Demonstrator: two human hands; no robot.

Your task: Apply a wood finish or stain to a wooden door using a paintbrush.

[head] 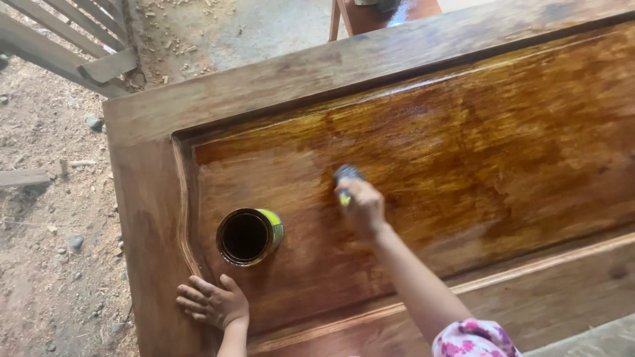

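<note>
The right hand (362, 208) is closed around a brush (346, 180), blurred but seemingly blue-tipped with a yellow handle, pressed to the glossy middle of the wooden door panel (489, 152). The left hand (213, 303) lies flat, fingers spread, holding nothing, on the panel's near left corner. An open can (249, 236) of dark liquid stands just beyond it.

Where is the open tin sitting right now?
In the head view the open tin stands on the recessed wooden door panel, toward its left end, just above the left hand and left of the right hand holding the brush.
</note>
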